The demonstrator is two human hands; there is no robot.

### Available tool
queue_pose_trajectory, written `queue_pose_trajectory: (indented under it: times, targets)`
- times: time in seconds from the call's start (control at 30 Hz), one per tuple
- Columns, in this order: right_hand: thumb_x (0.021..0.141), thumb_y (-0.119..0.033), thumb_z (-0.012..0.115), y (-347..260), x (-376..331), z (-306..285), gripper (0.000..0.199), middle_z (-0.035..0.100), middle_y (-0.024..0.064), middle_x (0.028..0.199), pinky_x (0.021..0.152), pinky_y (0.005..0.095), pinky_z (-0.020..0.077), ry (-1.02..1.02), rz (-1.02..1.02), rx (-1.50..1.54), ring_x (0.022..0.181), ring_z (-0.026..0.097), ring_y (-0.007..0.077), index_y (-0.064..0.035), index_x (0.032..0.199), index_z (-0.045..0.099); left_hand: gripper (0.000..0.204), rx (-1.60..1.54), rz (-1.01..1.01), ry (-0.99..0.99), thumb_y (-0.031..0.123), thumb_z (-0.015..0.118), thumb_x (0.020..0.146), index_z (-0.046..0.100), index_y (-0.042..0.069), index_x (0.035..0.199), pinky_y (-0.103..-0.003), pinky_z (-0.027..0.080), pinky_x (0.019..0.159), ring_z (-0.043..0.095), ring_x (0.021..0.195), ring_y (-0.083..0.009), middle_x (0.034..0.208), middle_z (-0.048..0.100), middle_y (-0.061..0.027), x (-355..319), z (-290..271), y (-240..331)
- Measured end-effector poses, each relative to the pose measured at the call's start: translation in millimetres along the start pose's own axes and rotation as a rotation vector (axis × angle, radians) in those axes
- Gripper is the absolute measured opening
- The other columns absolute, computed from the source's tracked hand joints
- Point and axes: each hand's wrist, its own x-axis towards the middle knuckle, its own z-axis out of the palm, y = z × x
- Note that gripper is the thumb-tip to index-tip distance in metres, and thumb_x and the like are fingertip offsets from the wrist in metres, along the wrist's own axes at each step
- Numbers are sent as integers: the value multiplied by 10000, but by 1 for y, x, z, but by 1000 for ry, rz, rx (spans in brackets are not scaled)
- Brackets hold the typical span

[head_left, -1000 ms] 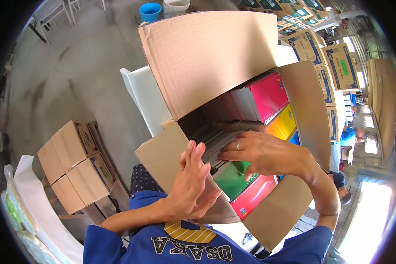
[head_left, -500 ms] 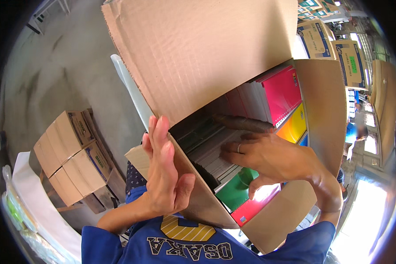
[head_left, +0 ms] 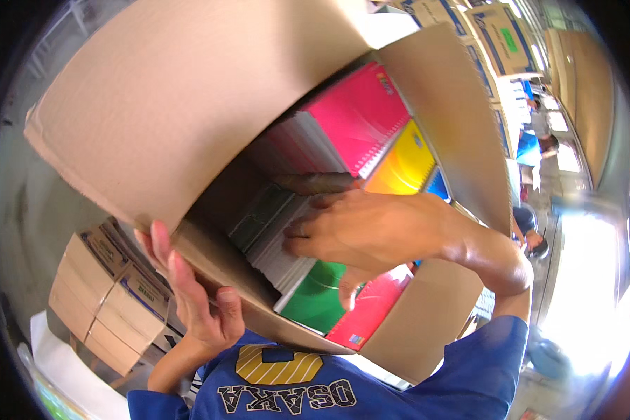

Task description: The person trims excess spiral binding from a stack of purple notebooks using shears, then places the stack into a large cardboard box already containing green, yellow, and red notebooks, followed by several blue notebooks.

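Observation:
A cardboard box [head_left: 437,294] with its flaps spread stands in front of me, packed with spiral notebooks. My left hand [head_left: 199,297] is at its left wall, fingers stretched out along the top edge, holding nothing. My right hand [head_left: 374,227] reaches inside over a stack of notebooks seen by their grey page edges [head_left: 283,227]. Its fingers lie on that stack with the thumb apart, near a green notebook [head_left: 311,297] and a red notebook [head_left: 374,304]. Farther back are a pink notebook [head_left: 360,119], a yellow notebook [head_left: 402,164] and a blue notebook [head_left: 437,185].
A large flap [head_left: 189,91] rises on the far left side, and another flap [head_left: 448,105] stands at the right. Strapped cartons [head_left: 105,301] are stacked at the left. More cartons [head_left: 500,42] stand at the back right, with people [head_left: 532,234] beyond.
The box and both hands have shifted left in the view, and the box looks more tilted. My left fingers now lie lower, by its wall. The right hand stays over the notebook stack.

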Motion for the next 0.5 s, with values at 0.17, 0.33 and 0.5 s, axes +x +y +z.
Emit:
queue_pose_trajectory:
  times: [0.17,0.33,0.5]
  targets:
    - [753,-336,728,-14,-42,10,623,571,199,1158,874,442,482,538,-117,-106,1037,578,363,24,1207,500,652,49,-47,30,257,397,991,70,5,1497,-611,57,1112,45,1393,-546,1523,116,-316,2,-1,6]
    - [882,-133,573,-21,-115,78,210,655,182,962,805,426,495,1093,485,288,927,625,358,-9,1042,630,528,205,188,-144,188,567,918,409,-24,1374,-604,164,1102,176,1380,-532,1495,279,-261,42,-27,44]
    - [875,-84,574,-11,-139,158,176,649,187,872,783,367,503,1146,1027,535,862,654,305,60,961,625,378,257,655,-619,205,625,871,609,24,1202,-592,213,1100,279,1381,-418,1423,450,-110,121,7,75]
